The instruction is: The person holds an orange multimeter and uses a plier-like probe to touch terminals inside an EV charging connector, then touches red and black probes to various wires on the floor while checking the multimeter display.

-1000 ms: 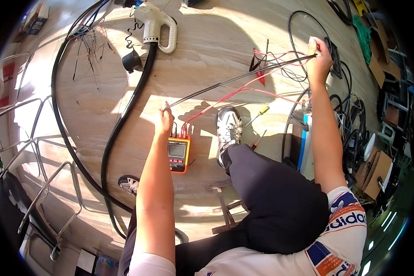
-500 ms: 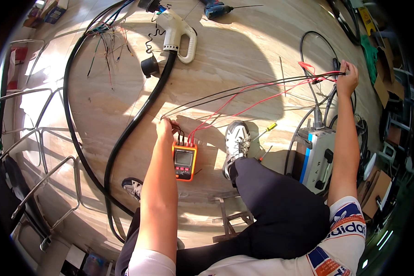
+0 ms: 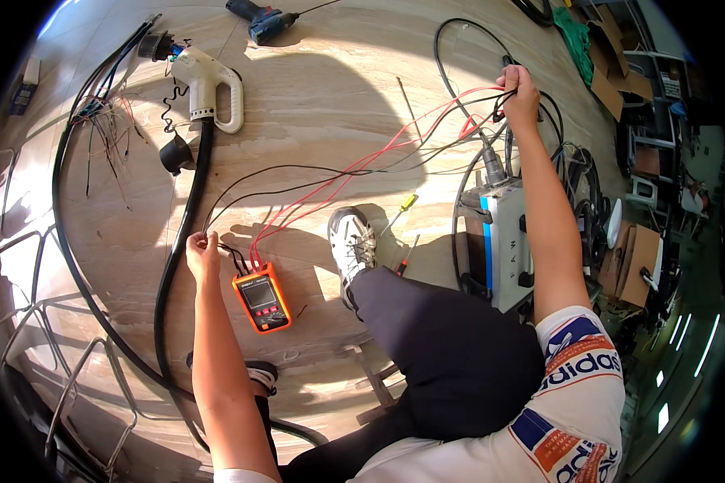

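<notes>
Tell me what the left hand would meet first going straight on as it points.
Likely the thick black cable, which crosses the line just ahead of the left hand; depth is unclear, so the hand might pass above it.

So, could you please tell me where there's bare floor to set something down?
The widest bare floor lies between the white connector and the thin rod, bordered by the drill and test leads; a narrower strip separates meter from right shoe. It's crowded at right, around cables and case.
</notes>
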Motion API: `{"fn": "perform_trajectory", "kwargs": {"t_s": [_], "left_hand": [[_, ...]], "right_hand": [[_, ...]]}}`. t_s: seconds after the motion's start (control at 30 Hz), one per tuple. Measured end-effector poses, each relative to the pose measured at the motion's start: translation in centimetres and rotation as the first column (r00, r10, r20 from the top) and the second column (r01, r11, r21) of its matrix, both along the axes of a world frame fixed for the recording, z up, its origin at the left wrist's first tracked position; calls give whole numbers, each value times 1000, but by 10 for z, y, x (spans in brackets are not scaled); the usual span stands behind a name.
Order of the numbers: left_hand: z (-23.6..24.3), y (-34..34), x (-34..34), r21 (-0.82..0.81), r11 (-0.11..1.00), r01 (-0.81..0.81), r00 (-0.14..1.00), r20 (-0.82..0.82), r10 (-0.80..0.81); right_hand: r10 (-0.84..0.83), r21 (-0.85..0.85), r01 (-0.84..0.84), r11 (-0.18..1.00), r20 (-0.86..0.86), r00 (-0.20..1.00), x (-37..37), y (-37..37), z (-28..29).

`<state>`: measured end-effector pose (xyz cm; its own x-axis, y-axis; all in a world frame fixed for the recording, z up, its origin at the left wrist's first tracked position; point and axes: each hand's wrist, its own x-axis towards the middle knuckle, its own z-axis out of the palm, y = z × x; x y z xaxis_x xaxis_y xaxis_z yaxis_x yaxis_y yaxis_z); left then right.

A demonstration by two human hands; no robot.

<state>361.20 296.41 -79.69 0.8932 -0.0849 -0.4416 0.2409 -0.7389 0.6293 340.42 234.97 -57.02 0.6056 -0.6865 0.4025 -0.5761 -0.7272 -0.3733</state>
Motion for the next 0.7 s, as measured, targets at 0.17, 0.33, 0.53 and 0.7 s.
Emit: {"fn": "perform_trajectory", "kwargs": {"t_s": [0.17, 0.33, 0.53, 0.7], "left_hand": [[107, -85, 13, 25, 887, 461, 710, 588, -387], [223, -206, -53, -452, 607, 654, 757, 416, -505], [224, -242, -88, -670, 615, 416, 861, 72, -504], [248, -219, -60, -690, 661, 296, 892, -48, -450]], "right_hand": [[248, 148, -232, 961, -98, 964, 53, 96, 36], [393, 288, -340, 895, -149, 908, 72, 166, 42], [531, 481, -485, 730, 48, 846, 84, 210, 17], [538, 754, -512, 412, 252, 804, 68, 216, -36]]}}
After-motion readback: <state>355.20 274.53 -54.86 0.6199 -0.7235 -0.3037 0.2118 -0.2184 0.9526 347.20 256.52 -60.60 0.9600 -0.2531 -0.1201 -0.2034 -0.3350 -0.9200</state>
